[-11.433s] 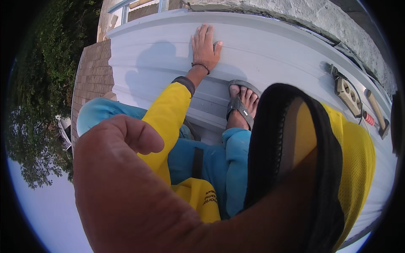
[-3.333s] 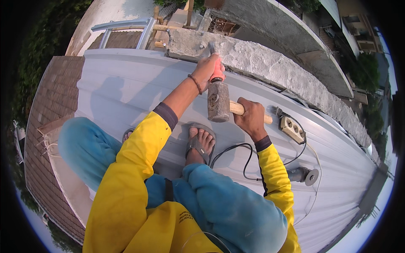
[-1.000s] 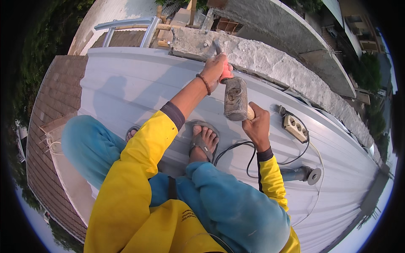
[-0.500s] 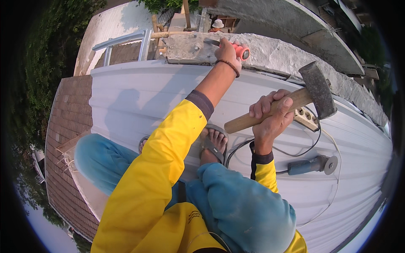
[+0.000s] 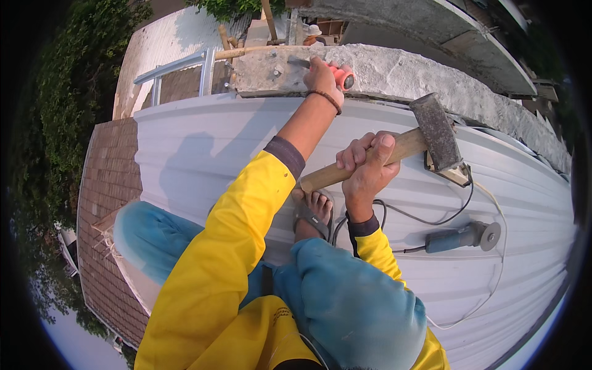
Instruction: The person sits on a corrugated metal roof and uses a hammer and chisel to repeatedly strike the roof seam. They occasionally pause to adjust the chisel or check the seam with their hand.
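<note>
My left hand (image 5: 322,83) is closed round the red grip (image 5: 343,78) of a steel chisel (image 5: 298,61), whose blade lies over the top of a rough concrete ledge (image 5: 401,65) near some bolt stubs (image 5: 277,72). Lower and to the right, my right hand (image 5: 370,164) grips the wooden handle (image 5: 324,176) of a club hammer. Its heavy grey head (image 5: 435,132) is raised at the right of the chisel, over a partly hidden power strip. My sandalled foot (image 5: 314,213) rests on the white ribbed metal roofing (image 5: 179,117).
An angle grinder (image 5: 458,237) with cords lies on the roofing at right. Behind the ledge, a person in a white hat (image 5: 313,32) shows. A metal frame (image 5: 179,65) stands upper left, with tiled roof (image 5: 105,185), trees and a concrete slab (image 5: 425,34) around.
Since a second ago the hammer has swung up and rightward, away from the chisel's end. In the last half second it shifted slightly left. The person behind the ledge has come into view.
</note>
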The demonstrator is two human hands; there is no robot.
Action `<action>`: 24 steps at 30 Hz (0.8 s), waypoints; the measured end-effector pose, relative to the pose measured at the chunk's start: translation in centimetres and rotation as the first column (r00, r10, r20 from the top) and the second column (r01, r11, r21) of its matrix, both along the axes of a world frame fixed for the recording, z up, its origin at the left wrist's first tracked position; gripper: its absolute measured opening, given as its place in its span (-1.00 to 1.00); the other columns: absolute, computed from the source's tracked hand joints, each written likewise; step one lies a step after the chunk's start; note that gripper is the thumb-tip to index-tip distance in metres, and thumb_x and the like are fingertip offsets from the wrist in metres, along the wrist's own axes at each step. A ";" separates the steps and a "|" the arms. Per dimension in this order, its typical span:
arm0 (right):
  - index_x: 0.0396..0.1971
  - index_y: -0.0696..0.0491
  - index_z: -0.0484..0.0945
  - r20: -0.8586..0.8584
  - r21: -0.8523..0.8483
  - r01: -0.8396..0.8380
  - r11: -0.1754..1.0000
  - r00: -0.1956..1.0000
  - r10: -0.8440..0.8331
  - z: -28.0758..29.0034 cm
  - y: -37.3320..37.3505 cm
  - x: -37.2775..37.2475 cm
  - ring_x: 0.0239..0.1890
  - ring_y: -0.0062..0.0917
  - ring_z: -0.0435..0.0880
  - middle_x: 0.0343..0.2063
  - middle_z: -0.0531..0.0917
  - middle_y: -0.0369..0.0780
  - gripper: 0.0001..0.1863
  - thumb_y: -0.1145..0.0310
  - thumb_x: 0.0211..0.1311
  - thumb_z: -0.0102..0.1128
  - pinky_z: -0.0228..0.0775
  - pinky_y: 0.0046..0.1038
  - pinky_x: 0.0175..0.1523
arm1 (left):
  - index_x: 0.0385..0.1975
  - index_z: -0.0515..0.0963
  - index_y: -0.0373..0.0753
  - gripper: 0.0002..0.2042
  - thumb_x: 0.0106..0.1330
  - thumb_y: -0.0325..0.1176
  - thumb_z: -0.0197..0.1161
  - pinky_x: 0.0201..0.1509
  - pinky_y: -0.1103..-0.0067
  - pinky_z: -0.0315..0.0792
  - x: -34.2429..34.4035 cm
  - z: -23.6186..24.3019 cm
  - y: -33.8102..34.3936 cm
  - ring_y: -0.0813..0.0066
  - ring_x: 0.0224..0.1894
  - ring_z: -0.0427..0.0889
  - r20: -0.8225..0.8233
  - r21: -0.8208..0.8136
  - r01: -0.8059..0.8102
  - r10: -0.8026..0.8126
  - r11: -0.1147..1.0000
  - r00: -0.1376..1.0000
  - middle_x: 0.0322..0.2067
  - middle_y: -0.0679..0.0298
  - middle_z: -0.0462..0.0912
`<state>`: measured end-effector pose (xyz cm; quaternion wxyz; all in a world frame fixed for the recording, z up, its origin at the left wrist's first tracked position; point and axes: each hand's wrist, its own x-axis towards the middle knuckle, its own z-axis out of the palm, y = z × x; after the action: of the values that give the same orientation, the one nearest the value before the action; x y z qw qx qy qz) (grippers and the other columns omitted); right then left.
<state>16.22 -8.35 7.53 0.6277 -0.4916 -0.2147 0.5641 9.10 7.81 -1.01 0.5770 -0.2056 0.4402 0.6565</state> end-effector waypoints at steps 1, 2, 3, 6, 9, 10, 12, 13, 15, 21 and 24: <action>-0.37 0.04 0.28 0.006 -0.036 -0.010 0.999 1.000 0.010 -0.4 0.4 -0.6 -0.77 -0.68 0.27 -0.71 0.30 -0.38 -0.58 0.02 0.49 0.13 0.19 -0.52 -0.69 | -0.25 0.30 -0.27 -0.74 0.45 -0.17 0.04 -0.45 0.46 0.63 0.0 -0.2 0.0 0.31 -0.51 0.58 -0.020 0.017 0.021 -0.021 1.000 1.000 -0.32 0.20 0.45; -0.37 0.05 0.28 0.006 -0.100 -0.058 0.993 0.998 0.059 -0.7 0.6 -0.9 -0.77 -0.70 0.26 -0.71 0.30 -0.39 -0.60 0.06 0.49 0.14 0.17 -0.53 -0.69 | -0.25 0.30 -0.27 -0.74 0.45 -0.17 0.04 -0.43 0.46 0.64 0.0 -0.4 0.1 0.31 -0.49 0.57 -0.016 0.007 0.033 -0.033 0.999 0.999 -0.32 0.20 0.45; -0.36 0.04 0.28 0.008 -0.239 -0.239 0.941 0.969 0.248 -1.0 0.8 -1.0 -0.78 -0.72 0.26 -0.71 0.31 -0.40 -0.61 0.08 0.49 0.15 0.16 -0.54 -0.70 | -0.24 0.30 -0.27 -0.74 0.45 -0.17 0.04 -0.42 0.45 0.64 -0.1 -0.6 0.1 0.31 -0.48 0.57 -0.015 0.024 0.052 -0.052 0.998 0.999 -0.32 0.20 0.45; -0.36 0.03 0.27 0.071 -0.322 -0.281 0.904 0.945 0.320 -1.6 0.4 -0.4 -0.78 -0.72 0.27 -0.72 0.31 -0.41 -0.62 0.08 0.49 0.15 0.15 -0.56 -0.71 | -0.26 0.29 -0.26 -0.73 0.47 -0.15 0.00 -0.34 0.40 0.64 -0.5 -0.6 0.0 0.29 -0.47 0.56 -0.010 0.064 0.117 -0.117 0.991 0.993 -0.34 0.19 0.44; -0.41 0.02 0.26 0.025 -0.256 -0.263 0.930 0.960 0.278 -1.5 -1.0 0.2 -0.79 -0.68 0.27 -0.72 0.29 -0.38 -0.57 0.01 0.47 0.16 0.18 -0.54 -0.70 | -0.28 0.30 -0.24 -0.68 0.51 -0.07 -0.06 -0.21 0.33 0.64 -0.7 -0.1 -0.8 0.27 -0.45 0.58 -0.065 0.045 0.151 -0.148 0.988 0.987 -0.41 0.22 0.43; -0.43 0.02 0.25 0.020 -0.212 -0.272 0.939 0.959 0.282 -1.4 -1.3 0.3 -0.79 -0.67 0.27 -0.72 0.28 -0.38 -0.54 -0.02 0.47 0.16 0.20 -0.53 -0.69 | -0.29 0.30 -0.24 -0.69 0.50 -0.09 -0.04 -0.29 0.37 0.63 -0.6 0.1 -1.1 0.28 -0.48 0.57 -0.082 0.049 0.138 -0.134 0.989 0.988 -0.40 0.23 0.44; -0.44 0.03 0.27 0.049 -0.241 -0.214 0.947 0.971 0.232 -1.1 -1.8 0.5 -0.78 -0.65 0.28 -0.72 0.29 -0.37 -0.55 -0.01 0.47 0.15 0.21 -0.53 -0.69 | -0.31 0.30 -0.25 -0.71 0.48 -0.12 0.01 -0.43 0.45 0.59 -0.4 0.7 -1.9 0.32 -0.53 0.55 -0.105 0.052 0.150 -0.144 0.987 0.984 -0.38 0.23 0.45; -0.44 0.03 0.28 0.054 -0.250 -0.206 0.946 0.973 0.226 -0.9 -1.9 0.5 -0.78 -0.65 0.28 -0.72 0.29 -0.37 -0.55 -0.01 0.47 0.15 0.21 -0.53 -0.69 | -0.29 0.32 -0.25 -0.70 0.50 -0.10 -0.01 -0.44 0.44 0.58 -0.2 0.9 -2.4 0.32 -0.52 0.58 -0.170 -0.001 0.222 -0.219 0.975 0.961 -0.39 0.23 0.46; -0.42 0.03 0.29 0.055 -0.293 -0.162 0.942 0.981 0.186 -0.7 -1.9 0.6 -0.78 -0.65 0.27 -0.71 0.29 -0.36 -0.56 0.00 0.48 0.13 0.22 -0.52 -0.69 | -0.27 0.33 -0.25 -0.69 0.51 -0.09 -0.01 -0.46 0.43 0.59 0.2 1.5 -3.0 0.31 -0.51 0.60 -0.110 0.002 0.197 -0.195 0.980 0.975 -0.39 0.23 0.46; -0.36 0.05 0.32 0.080 -0.236 -0.165 0.958 0.979 0.188 -0.4 -2.2 1.5 -0.77 -0.67 0.26 -0.71 0.28 -0.37 -0.61 0.04 0.48 0.14 0.21 -0.52 -0.68 | -0.25 0.34 -0.26 -0.63 0.52 -0.02 0.02 -0.55 0.46 0.57 0.6 3.8 -5.3 0.32 -0.54 0.63 -0.200 -0.007 0.235 -0.232 0.972 0.952 -0.45 0.23 0.47; -0.31 0.06 0.34 0.142 -0.172 -0.147 0.974 0.975 0.172 -0.4 -2.8 1.7 -0.76 -0.67 0.26 -0.69 0.29 -0.36 -0.63 0.06 0.48 0.16 0.21 -0.53 -0.67 | -0.24 0.35 -0.27 -0.63 0.51 -0.01 0.03 -0.59 0.46 0.55 0.1 4.5 -8.4 0.32 -0.59 0.63 -0.250 -0.065 0.333 -0.338 0.941 0.907 -0.45 0.22 0.49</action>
<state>17.92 -11.12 7.10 0.5199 -0.5642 -0.2561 0.5881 9.15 -0.60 3.52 0.6168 -0.0459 0.5470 0.5641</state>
